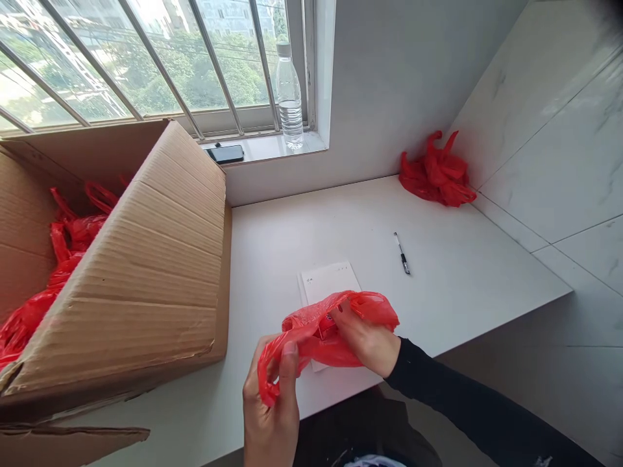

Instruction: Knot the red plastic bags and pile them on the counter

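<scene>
- Red thin plastic makes up the bag (335, 355), held above the near part of the desk (287, 227) and partly covering a sheet of paper (325, 279).
- The left hand (270, 415) is nearly closed, thumb and fingers pinching the bag's loose edge; too hard a tug there could stretch or split such flimsy film.
- The right hand (372, 344) is partly curled, its fingers in the bag's folds; whether it grips anything inside is, as far as I can judge, hidden by the plastic.
- Fingertips or nails might snag and puncture the film, and a slack fold could let whatever lies within slip out.
- Since the bag hangs close to the desk's front edge, a lost grip could drop it to the floor; low folds or the dark sleeve (452, 386) could also drag the paper askew.
- Farther back, a pen (403, 256) lies loose, liable to roll if brushed.
- The white desk looks smooth, so light things may slide; another red bag (435, 175) sits crumpled in its far corner.
- To the left, an open cardboard box (160, 259) contains more red bags (29, 318).
- Beyond, a phone (227, 154) and an upright bottle (292, 120) rest on the sill (314, 141) beneath a barred window; marbled tiles (549, 130) line the right wall.
</scene>
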Action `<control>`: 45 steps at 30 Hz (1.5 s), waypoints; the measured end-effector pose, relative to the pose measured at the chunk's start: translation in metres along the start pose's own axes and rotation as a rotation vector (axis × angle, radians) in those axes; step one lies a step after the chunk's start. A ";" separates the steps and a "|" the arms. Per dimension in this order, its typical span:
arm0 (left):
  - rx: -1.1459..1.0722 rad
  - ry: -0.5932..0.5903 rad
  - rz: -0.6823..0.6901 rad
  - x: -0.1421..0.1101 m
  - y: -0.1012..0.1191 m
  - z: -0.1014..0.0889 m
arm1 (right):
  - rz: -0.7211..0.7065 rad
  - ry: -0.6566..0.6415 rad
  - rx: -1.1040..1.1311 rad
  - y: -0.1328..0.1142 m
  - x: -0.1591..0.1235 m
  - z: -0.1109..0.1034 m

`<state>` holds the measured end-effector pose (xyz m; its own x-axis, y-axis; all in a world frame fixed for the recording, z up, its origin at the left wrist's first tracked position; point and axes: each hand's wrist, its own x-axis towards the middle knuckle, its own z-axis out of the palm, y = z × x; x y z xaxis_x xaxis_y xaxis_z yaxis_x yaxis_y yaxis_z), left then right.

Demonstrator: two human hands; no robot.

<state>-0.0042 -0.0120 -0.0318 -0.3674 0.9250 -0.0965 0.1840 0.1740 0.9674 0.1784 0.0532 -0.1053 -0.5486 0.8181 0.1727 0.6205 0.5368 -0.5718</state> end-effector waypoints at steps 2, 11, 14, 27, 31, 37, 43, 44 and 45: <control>-0.016 0.034 0.038 0.000 0.002 -0.002 | -0.050 0.011 -0.104 0.001 -0.003 -0.002; -0.184 0.027 0.041 -0.001 0.014 -0.013 | -0.128 -0.005 -0.343 -0.006 -0.020 -0.038; -0.196 0.025 0.095 0.001 0.015 -0.013 | -0.155 -0.062 -0.316 -0.003 -0.020 -0.040; -0.219 -0.094 0.097 0.001 0.031 -0.018 | -0.079 -0.023 -0.009 0.006 -0.020 -0.037; -0.233 -0.019 0.074 -0.002 0.024 -0.020 | -0.060 -0.013 -0.057 0.006 -0.014 -0.030; -0.222 0.150 0.024 -0.004 0.019 -0.021 | -0.046 0.012 -0.077 -0.007 -0.011 -0.023; -0.277 0.191 -0.129 -0.009 0.016 -0.017 | 0.028 -0.131 -0.084 -0.035 0.017 -0.007; -0.276 0.196 -0.138 -0.010 0.015 -0.016 | 0.034 -0.148 -0.077 -0.038 0.023 -0.002; -0.274 0.203 -0.145 -0.011 0.014 -0.016 | 0.038 -0.146 -0.066 -0.040 0.028 0.002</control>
<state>-0.0122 -0.0252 -0.0129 -0.5502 0.8067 -0.2157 -0.1246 0.1761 0.9765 0.1375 0.0542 -0.0797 -0.5968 0.8018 0.0306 0.6752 0.5225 -0.5206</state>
